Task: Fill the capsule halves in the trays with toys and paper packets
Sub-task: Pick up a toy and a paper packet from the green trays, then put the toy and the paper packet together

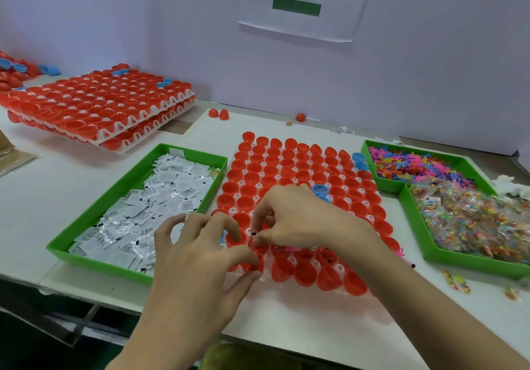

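Red plastic capsule halves [286,174] fill the white tray [339,268] at centre frame. Your right hand [295,217] pinches a small white paper packet [254,233]; seat it squarely inside one empty half. Your left hand [200,255] curls alongside, and I cannot tell whether it holds anything.

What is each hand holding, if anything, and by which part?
The right hand pinches what looks like a paper packet by its edge; the left hand hold cannot be told.

i saw a paper sign [307,25] with a green bar [296,6] on the wall [430,68], well beyond the right hand [301,220]. brown cardboard [11,154] lay far outward of the left hand [195,255]; crumpled white tissue [507,186] sat far outward of the right.
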### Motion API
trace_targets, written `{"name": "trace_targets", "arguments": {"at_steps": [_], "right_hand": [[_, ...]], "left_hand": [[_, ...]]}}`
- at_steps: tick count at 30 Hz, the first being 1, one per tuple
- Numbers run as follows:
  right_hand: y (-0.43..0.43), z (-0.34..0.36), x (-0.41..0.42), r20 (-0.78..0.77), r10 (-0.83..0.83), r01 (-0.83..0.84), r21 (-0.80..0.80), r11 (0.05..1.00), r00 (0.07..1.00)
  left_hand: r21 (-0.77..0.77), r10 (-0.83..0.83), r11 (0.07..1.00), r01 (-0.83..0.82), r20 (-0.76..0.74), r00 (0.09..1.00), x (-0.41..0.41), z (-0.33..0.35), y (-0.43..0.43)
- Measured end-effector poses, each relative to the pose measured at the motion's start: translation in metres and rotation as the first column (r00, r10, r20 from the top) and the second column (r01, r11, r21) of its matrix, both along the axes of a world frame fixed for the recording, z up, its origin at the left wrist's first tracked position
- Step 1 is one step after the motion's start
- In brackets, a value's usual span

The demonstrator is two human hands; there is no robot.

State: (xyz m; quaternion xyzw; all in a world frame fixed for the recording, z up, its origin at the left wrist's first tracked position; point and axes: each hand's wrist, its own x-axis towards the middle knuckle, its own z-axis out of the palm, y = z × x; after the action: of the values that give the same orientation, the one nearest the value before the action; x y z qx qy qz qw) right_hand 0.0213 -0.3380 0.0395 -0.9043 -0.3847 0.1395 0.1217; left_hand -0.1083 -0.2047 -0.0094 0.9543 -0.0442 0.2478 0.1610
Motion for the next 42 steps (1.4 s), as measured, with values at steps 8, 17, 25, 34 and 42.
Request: {"name": "trace_targets", "arguments": {"at_steps": [8,17,25,34,42], "right_hand": [[-0.013,0.0,0.006,-0.077,0.067,-0.053,0.17,0.984,0.995],[-0.063,0.02,0.045,-0.034,-0.239,0.231,0.414,0.881,0.97],[-0.185,-0.002,0.16,0.165,-0.774,0.641,0.47,0.607,0.611],[-0.22,-0.02,0.175,0.229,-0.76,0.719,0.249,0.649,0.608],[-0.225,-0.021,0.175,0.232,-0.795,0.701,0.378,0.605,0.561]], "left_hand": [[0.036,0.038,0.999,-0.037,-0.048,0.998,-0.004,-0.001,0.002],[-0.146,0.096,0.984,-0.097,-0.012,0.995,0.011,0.013,0.033],[-0.195,0.282,0.909,-0.37,-0.366,0.887,0.068,0.006,0.076],[-0.233,0.309,0.899,-0.371,-0.262,0.914,0.068,0.003,0.082],[-0.401,0.365,0.833,-0.381,-0.12,0.923,0.066,0.009,0.08]]}}
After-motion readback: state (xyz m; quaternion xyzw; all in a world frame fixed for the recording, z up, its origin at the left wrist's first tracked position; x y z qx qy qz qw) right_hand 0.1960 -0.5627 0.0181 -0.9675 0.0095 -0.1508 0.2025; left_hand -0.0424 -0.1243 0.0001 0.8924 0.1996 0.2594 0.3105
